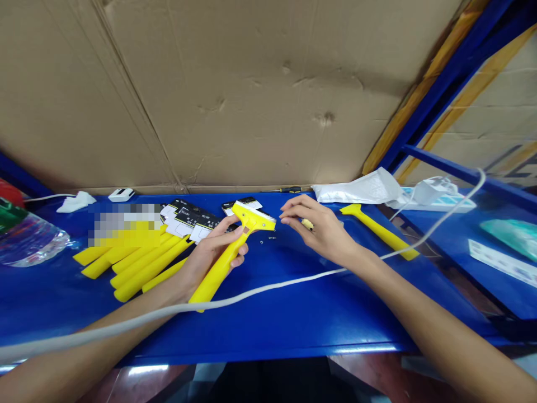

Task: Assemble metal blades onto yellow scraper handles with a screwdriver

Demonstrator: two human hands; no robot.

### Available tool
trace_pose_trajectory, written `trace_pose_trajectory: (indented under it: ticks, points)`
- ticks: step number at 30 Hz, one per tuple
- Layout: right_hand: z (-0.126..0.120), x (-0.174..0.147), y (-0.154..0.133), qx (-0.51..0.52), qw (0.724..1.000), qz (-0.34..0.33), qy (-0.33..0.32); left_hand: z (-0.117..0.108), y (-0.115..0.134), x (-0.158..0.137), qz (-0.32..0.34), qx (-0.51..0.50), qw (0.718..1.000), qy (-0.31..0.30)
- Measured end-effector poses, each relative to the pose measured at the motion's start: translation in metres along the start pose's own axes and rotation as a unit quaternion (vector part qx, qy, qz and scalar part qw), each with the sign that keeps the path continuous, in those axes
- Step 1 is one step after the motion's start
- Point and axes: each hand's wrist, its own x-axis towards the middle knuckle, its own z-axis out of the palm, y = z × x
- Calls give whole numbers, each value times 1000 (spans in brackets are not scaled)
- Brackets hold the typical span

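Note:
My left hand point(220, 242) is wrapped around the neck of a yellow scraper point(216, 271), its handle slanting down toward me. The scraper's wide head is up, with a metal strip along its edge and small screw-like spots on its face. Just right of the head, apart from it, my right hand point(321, 226) has its fingertips drawn together. A small pale yellow piece point(307, 224) shows under its curled fingers; its kind is unclear. On the blue table point(277, 319) below the scraper head lie tiny screws point(272, 238) and a small ring-like part point(261, 242).
Several yellow handles point(146, 268) lie on the left beside black-and-white cards point(197, 221). Another yellow scraper point(380, 230) lies right. A screwdriver point(291, 190) and a white bag point(356, 187) are at the back. A white cable point(260, 290) crosses in front of my arms.

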Motion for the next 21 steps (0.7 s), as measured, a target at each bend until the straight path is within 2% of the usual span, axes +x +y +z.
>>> trace_pose_trajectory:
  ticks: [3, 9, 12, 17, 21]
  points:
    - [0, 0, 0, 7, 1000, 21, -14, 0, 0, 0, -1, -1, 1000, -1]
    - [12, -8, 8, -43, 983, 64, -165, 1, 0, 1, 1, 9, 1000, 5]
    - [18, -11, 8, -65, 972, 86, -207, 0, -1, 1, 2, 10, 1000, 9]
    - [23, -6, 5, -59, 974, 107, -191, 1, 2, -1, -20, 11, 1000, 7]
    - [30, 2, 6, -96, 974, 80, -191, 3, 5, -3, -30, 12, 999, 2]
